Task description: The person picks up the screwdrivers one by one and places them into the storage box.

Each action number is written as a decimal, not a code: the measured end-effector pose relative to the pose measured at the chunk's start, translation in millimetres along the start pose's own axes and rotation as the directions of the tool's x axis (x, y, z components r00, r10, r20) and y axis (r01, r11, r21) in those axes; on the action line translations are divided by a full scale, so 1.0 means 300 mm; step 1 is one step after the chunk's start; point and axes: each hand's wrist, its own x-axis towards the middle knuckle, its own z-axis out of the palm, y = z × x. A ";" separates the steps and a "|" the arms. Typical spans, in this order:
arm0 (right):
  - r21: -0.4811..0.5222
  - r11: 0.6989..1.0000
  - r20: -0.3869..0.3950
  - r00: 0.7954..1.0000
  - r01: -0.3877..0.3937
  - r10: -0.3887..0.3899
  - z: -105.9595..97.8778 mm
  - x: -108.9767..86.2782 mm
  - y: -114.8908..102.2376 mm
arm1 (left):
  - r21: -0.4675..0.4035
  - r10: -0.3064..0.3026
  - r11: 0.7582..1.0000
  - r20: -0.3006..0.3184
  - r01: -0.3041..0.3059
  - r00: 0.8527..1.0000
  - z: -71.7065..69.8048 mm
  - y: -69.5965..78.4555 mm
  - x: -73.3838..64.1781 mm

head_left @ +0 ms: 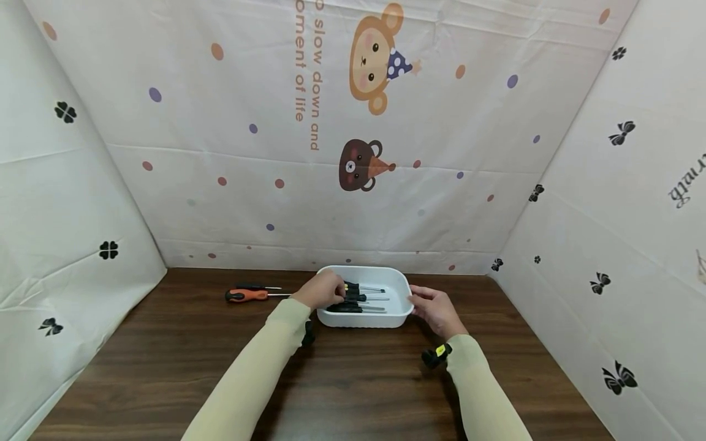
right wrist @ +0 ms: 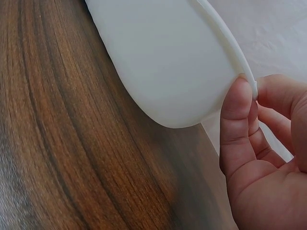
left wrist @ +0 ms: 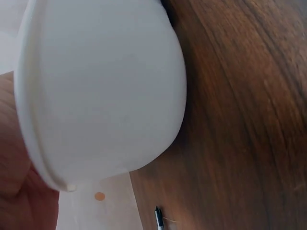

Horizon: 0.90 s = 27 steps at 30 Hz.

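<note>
A white plastic tray (head_left: 393, 320) stands at the back of the table, with several black-handled screwdrivers (head_left: 358, 298) lying in it, shafts pointing right. My left hand (head_left: 324, 290) reaches over the tray's left end, its fingers curled down at the black handles and gripping one screwdriver there. In the left wrist view the tray's wall (left wrist: 110, 91) hides those fingertips. My right hand (right wrist: 268, 158) pinches the rim at the opposite end, thumb outside and fingers behind the edge.
Left of the tray, an orange-and-black screwdriver (head_left: 247, 295) and a thin black screwdriver (head_left: 257, 286) lie on the dark wooden table (head_left: 353, 380). Printed white cloth (head_left: 220, 202) rises behind the table and along both sides.
</note>
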 end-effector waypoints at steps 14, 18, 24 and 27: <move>-0.001 1.000 0.004 1.000 -0.003 0.003 0.000 0.000 0.001 | -0.260 -0.125 0.962 -0.147 0.084 0.981 -0.033 -0.067 -0.066; 0.007 1.000 0.008 1.000 -0.004 0.004 0.001 0.002 0.006 | -0.320 -0.138 0.945 -0.205 0.067 0.969 -0.042 -0.086 -0.096; 0.008 1.000 0.008 1.000 -0.004 0.004 0.001 0.000 0.005 | -0.382 -0.173 0.921 -0.232 0.073 0.957 -0.054 -0.109 -0.138; 0.003 1.000 0.004 1.000 -0.002 0.002 0.001 -0.003 -0.005 | -0.401 -0.186 0.913 -0.247 0.075 0.951 -0.063 -0.121 -0.155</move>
